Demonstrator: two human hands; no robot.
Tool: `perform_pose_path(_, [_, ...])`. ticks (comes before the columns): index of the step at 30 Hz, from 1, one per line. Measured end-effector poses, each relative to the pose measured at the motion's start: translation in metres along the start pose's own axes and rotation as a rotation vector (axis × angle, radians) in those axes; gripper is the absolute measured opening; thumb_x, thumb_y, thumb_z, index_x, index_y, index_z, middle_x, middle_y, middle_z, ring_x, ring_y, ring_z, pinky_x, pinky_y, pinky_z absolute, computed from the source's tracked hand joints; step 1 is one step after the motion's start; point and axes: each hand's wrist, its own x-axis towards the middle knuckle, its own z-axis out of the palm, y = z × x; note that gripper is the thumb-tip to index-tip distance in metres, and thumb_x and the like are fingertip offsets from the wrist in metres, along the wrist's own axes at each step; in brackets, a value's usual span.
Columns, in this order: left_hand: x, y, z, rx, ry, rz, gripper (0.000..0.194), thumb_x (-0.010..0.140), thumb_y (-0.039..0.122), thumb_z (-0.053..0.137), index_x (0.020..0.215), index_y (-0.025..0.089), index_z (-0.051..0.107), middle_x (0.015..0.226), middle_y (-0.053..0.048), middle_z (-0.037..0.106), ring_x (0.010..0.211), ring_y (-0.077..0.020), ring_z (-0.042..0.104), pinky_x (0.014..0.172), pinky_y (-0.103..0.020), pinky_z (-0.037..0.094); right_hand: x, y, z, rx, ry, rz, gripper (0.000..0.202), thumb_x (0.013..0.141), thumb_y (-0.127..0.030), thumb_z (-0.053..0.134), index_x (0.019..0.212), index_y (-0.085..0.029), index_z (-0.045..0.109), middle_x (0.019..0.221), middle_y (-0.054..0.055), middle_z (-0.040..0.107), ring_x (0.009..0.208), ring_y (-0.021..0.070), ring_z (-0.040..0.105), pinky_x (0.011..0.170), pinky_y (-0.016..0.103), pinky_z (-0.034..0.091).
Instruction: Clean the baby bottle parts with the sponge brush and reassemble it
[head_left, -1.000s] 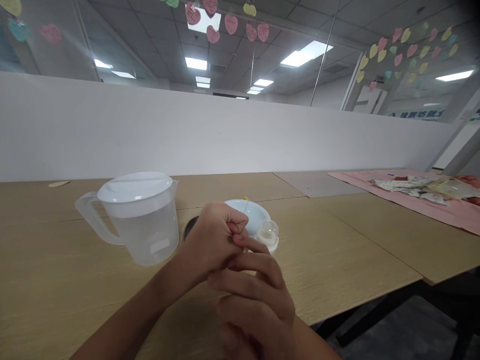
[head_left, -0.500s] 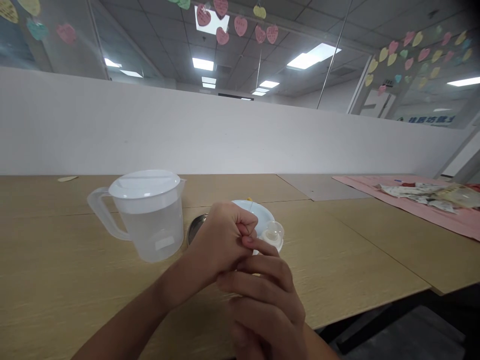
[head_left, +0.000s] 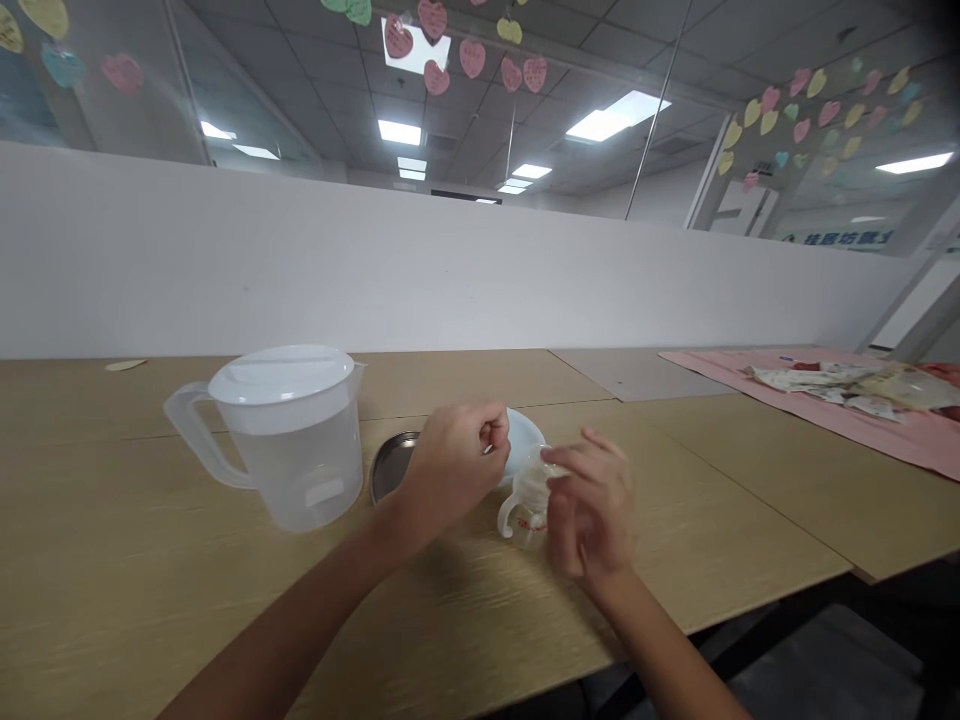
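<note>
My left hand (head_left: 457,455) is closed in a loose fist above the tabletop, between a metal tray and a pale blue bowl. Whatever its fingers hold, if anything, is hidden. My right hand (head_left: 592,500), slightly blurred, is raised with its fingers bent and apart. It overlaps the right side of a clear baby bottle (head_left: 527,500) with a curved handle and red print; I cannot tell whether it touches it. Behind the bottle, the blue bowl (head_left: 525,440) is partly covered by my left hand. The metal tray (head_left: 390,465) shows to the left of that hand.
A translucent lidded pitcher (head_left: 307,450) with liquid in it stands to the left. On the right, a pink cloth (head_left: 712,370) bears packets and papers. A white partition (head_left: 450,270) rises behind the table (head_left: 712,520), whose front edge runs along the lower right.
My hands have parted. The right one has moved off the left to the right, its fingers loosened, and the bottle between them has come into view. My left hand stays in a fist.
</note>
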Motion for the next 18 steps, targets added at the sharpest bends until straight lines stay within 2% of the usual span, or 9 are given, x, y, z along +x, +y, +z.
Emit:
perform_pose_path(3, [0.006, -0.009, 0.011, -0.011, 0.034, 0.066, 0.007, 0.075, 0.021, 0.048, 0.073, 0.018, 0.054, 0.071, 0.001, 0.058, 0.066, -0.0120, 0.051, 0.061, -0.023, 0.039, -0.022, 0.038, 0.008, -0.005, 0.147, 0.125, 0.012, 0.080, -0.011, 0.045, 0.083, -0.019, 0.053, 0.085, 0.004, 0.061, 0.080, 0.0178, 0.058, 0.087, 0.045, 0.043])
perform_pose_path(4, [0.006, -0.012, 0.015, -0.022, 0.038, 0.088, 0.014, 0.078, 0.026, 0.048, 0.086, 0.017, 0.057, 0.085, -0.002, 0.062, 0.077, -0.0144, 0.055, 0.069, -0.026, 0.043, -0.030, 0.048, 0.011, -0.009, 0.150, 0.167, 0.011, 0.081, -0.012, 0.045, 0.082, -0.019, 0.053, 0.084, 0.004, 0.061, 0.080, 0.0180, 0.058, 0.086, 0.045, 0.043])
perform_pose_path(6, [0.006, -0.020, 0.024, -0.037, 0.021, 0.136, 0.032, 0.086, 0.035, 0.044, 0.111, 0.017, 0.052, 0.111, -0.007, 0.060, 0.100, -0.0187, 0.054, 0.087, -0.032, 0.043, -0.048, 0.062, 0.016, 0.003, 0.113, 0.280, 0.011, 0.084, -0.017, 0.044, 0.081, -0.018, 0.054, 0.084, 0.005, 0.061, 0.082, 0.0193, 0.058, 0.084, 0.042, 0.043])
perform_pose_path(8, [0.005, -0.028, 0.035, -0.025, -0.030, 0.183, 0.045, 0.090, 0.041, 0.038, 0.128, 0.017, 0.041, 0.128, -0.010, 0.052, 0.116, -0.0216, 0.047, 0.100, -0.038, 0.036, -0.065, 0.068, 0.020, 0.077, 0.063, 0.445, 0.016, 0.088, -0.024, 0.041, 0.085, -0.018, 0.055, 0.087, 0.006, 0.061, 0.085, 0.0196, 0.058, 0.078, 0.037, 0.045])
perform_pose_path(10, [0.004, -0.036, 0.046, 0.003, -0.105, 0.228, 0.051, 0.091, 0.043, 0.035, 0.135, 0.017, 0.033, 0.136, -0.012, 0.044, 0.125, -0.0236, 0.039, 0.106, -0.042, 0.030, -0.078, 0.069, 0.024, 0.200, 0.042, 0.622, 0.024, 0.091, -0.030, 0.036, 0.088, -0.017, 0.056, 0.087, 0.007, 0.062, 0.082, 0.0185, 0.059, 0.073, 0.033, 0.046])
perform_pose_path(12, [0.003, -0.042, 0.056, 0.020, -0.174, 0.263, 0.053, 0.091, 0.044, 0.035, 0.136, 0.016, 0.032, 0.140, -0.013, 0.040, 0.130, -0.0244, 0.034, 0.109, -0.044, 0.027, -0.087, 0.066, 0.027, 0.299, 0.009, 0.757, 0.030, 0.092, -0.037, 0.034, 0.088, -0.016, 0.056, 0.083, 0.005, 0.061, 0.076, 0.0169, 0.058, 0.069, 0.030, 0.046])
perform_pose_path(15, [0.002, -0.050, 0.068, 0.000, -0.239, 0.274, 0.049, 0.092, 0.042, 0.033, 0.134, 0.016, 0.038, 0.139, -0.011, 0.043, 0.131, -0.0228, 0.034, 0.109, -0.041, 0.027, -0.094, 0.063, 0.032, 0.377, -0.016, 0.903, 0.037, 0.091, -0.044, 0.036, 0.086, -0.015, 0.058, 0.072, 0.002, 0.059, 0.065, 0.0144, 0.054, 0.061, 0.027, 0.044])
perform_pose_path(18, [0.001, -0.053, 0.072, -0.032, -0.253, 0.253, 0.047, 0.093, 0.042, 0.033, 0.132, 0.017, 0.042, 0.135, -0.010, 0.048, 0.129, -0.0221, 0.037, 0.109, -0.039, 0.028, -0.098, 0.062, 0.037, 0.468, -0.005, 1.019, 0.042, 0.089, -0.050, 0.038, 0.078, -0.015, 0.058, 0.063, 0.000, 0.054, 0.056, 0.0122, 0.048, 0.054, 0.024, 0.041])
